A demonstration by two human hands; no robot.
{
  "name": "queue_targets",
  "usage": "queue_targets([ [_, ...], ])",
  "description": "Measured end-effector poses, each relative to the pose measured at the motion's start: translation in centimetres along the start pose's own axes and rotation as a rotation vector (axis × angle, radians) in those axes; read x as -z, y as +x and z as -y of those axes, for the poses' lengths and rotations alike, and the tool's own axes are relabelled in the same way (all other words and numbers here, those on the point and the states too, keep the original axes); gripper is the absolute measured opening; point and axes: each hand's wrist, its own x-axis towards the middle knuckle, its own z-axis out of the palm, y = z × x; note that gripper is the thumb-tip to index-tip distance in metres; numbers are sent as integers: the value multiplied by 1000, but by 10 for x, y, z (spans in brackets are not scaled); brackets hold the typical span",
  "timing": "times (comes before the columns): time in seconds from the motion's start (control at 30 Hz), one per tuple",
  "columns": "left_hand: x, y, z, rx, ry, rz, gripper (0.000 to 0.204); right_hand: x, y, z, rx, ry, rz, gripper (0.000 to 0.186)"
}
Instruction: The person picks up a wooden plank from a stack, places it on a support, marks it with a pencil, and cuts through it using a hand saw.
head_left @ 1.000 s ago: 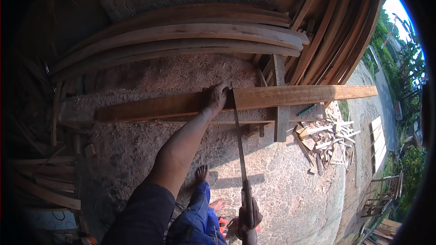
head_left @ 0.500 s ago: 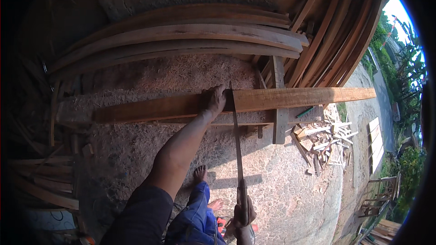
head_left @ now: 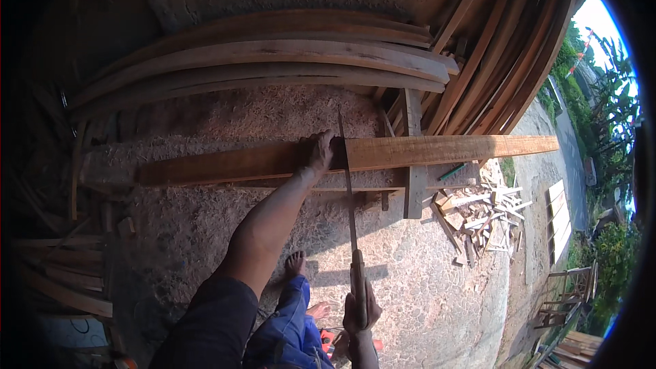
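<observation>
A long brown wooden plank (head_left: 424,151) lies crosswise in front of me. My left hand (head_left: 321,151) grips it near its middle, with the fingers at its far edge. Close to the right of that hand, a handsaw (head_left: 350,208) crosses the plank, its narrow blade pointing away from me and its tip showing beyond the far edge. Low in the view, my right hand (head_left: 362,311) is wrapped round the saw's wooden handle. How deep the blade sits in the wood cannot be made out.
A wooden trestle (head_left: 413,191) supports the plank on the right. Beyond it rest long stacked boards (head_left: 273,51), with more boards (head_left: 506,48) leaning at the far right. Offcuts (head_left: 485,215) lie heaped on the shaving-strewn ground. A red object (head_left: 328,338) sits near my feet.
My right hand has pushed the saw away from me, and its tip reaches farther past the plank. The left hand keeps its hold on the plank.
</observation>
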Motion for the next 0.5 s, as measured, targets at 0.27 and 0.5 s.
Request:
queue_targets([
  [0.27, 1, 3, -19, 49, 37, 129, 34, 10, 46, 15, -48, 140, -24, 49],
  [0.5, -24, 4, -18, 48, 36, 27, 22, 55, 10, 49, -313, 208, -164, 51],
])
